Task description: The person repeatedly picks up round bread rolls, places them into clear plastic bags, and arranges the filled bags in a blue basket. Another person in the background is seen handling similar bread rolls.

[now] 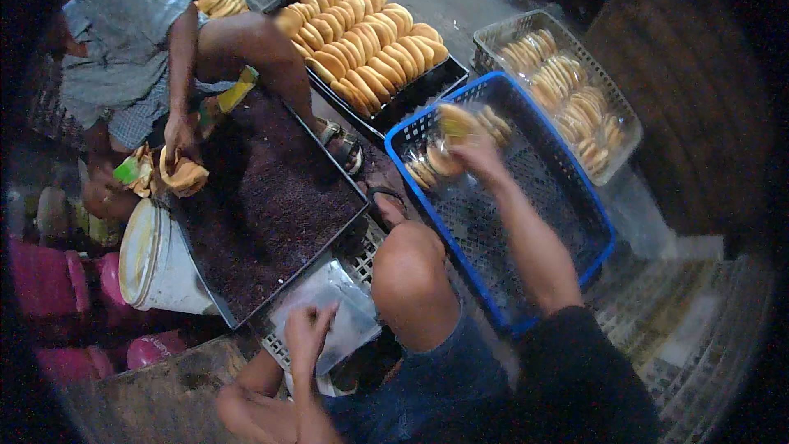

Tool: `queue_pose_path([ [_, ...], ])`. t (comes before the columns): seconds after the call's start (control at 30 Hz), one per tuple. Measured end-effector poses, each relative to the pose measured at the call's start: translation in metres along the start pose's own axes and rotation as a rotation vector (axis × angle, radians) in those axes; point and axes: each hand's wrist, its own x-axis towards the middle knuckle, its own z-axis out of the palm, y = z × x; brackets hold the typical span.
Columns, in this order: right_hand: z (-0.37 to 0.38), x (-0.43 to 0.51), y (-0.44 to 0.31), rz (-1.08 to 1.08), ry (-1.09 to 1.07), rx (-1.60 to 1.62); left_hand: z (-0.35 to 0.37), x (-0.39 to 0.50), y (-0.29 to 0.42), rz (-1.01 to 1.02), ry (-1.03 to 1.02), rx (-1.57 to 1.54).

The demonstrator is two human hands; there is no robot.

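My right hand (474,151) reaches into the far end of a blue plastic basket (444,231), at a round flat bread in clear wrap (456,120) that is blurred. Whether the fingers still grip it I cannot tell. More wrapped breads (422,171) lie beside it in the basket. Near my knee, my left hand (311,327) is over a stack of clear plastic bags (345,314), thumb and forefinger close together. Whether it pinches a bag is unclear. The bags rest on a pale perforated crate (367,253).
A large tray of dark reddish filling (271,197) lies at centre left, where a co-worker holds an opened bread (183,172) above a white bucket (163,265). Rows of breads (370,43) fill a black tray beyond. A clear basket (622,129) of wrapped breads stands right.
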Motion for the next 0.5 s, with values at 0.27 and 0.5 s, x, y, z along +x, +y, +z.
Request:
queue_pose_path([
  [0.27,-0.141,0.066,0.065,0.160,0.262,-1.129,0.044,-0.011,-0.095,-0.108,-0.073,0.132],
  [0.5,0.057,0.166,-0.167,-0.489,-0.304,-0.742,0.019,-0.020,-0.070,-0.135,-0.256,-0.207],
])
